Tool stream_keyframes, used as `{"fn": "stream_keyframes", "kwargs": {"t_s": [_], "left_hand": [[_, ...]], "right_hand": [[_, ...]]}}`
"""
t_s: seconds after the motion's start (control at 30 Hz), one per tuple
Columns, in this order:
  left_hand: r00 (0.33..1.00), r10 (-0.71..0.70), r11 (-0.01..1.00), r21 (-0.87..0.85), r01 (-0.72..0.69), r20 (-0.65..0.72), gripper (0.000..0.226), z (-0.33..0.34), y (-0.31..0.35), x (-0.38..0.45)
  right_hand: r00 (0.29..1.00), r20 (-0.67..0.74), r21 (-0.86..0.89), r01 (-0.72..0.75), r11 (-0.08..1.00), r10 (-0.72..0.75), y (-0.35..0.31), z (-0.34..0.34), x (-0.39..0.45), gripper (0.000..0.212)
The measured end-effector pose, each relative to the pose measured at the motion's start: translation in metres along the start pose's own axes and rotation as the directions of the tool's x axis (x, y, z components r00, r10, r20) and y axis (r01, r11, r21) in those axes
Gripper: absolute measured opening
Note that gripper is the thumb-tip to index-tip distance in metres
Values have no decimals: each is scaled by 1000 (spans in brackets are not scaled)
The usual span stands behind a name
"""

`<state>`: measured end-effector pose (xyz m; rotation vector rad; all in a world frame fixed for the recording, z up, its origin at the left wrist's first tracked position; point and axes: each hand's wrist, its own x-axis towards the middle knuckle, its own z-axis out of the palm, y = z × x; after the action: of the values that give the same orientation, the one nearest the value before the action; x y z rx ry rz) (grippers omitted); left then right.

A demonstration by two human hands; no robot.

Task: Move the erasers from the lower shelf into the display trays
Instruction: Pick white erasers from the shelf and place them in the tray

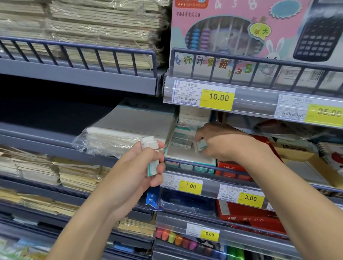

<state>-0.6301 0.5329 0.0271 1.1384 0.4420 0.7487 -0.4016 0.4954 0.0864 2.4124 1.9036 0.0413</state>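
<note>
One eraser [201, 145] pinched in right hand [220, 142] over tray [187, 158].

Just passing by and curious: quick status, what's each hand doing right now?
Left hand grips spare erasers. Right hand pinches one eraser over the display tray. Nothing blocking.
</note>
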Motion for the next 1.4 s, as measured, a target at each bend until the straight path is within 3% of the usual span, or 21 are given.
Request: {"fn": "stream_keyframes", "kwargs": {"t_s": [0.13, 0.3, 0.4, 0.67, 0.8, 0.9, 0.97, 1.03, 1.13, 1.3, 1.4], "left_hand": [[1000, 1, 1000, 4, -1, 9, 26, -1, 1, 0], [999, -12, 1000, 13, 11, 45, 34, -4, 1, 0], [998, -15, 1000, 6, 14, 54, 25, -7, 2, 2], [998, 6, 999, 39, -8, 54, 27, -5, 2, 0], [996, 21, 992, 120, -32, 86, 26, -1, 5, -4], [993, 27, 986, 164, -45, 111, 29, 1, 5, -5], [993, 26, 987, 154, -43, 111, 33, 2, 5, -4], [994, 19, 990, 139, -33, 106, 34, 4, 4, -4], [994, 10, 990, 141, -26, 110, 31, 7, 3, -3], [996, 28, 993, 109, -38, 88, 34, 6, 2, -3], [996, 45, 987, 153, -56, 79, 30, 2, 2, -3]], "right_hand": [[999, -47, 14, -25, 1000, 25, 0, -1, 5, 32], [995, -76, 134, -59, 989, 69, 1, 3, 11, 15], [996, -59, 157, -56, 986, 66, 1, 5, 13, 10], [997, -65, 197, -31, 980, 44, 7, 9, 19, 9], [986, -165, 260, 6, 966, 38, 8, 8, 12, 18], [940, -337, 566, 250, 786, -57, -3, 5, -15, 13], [914, -367, 728, 399, 558, -175, -17, 1, -36, 18], [897, -364, 785, 441, 436, -252, -29, 0, -49, 24], [894, -366, 798, 444, 408, -258, -40, 4, -55, 23], [911, -388, 874, 411, 260, -138, -38, 10, -56, 15], [916, -382, 870, 400, 287, -121, -31, 12, -54, 16]]}}
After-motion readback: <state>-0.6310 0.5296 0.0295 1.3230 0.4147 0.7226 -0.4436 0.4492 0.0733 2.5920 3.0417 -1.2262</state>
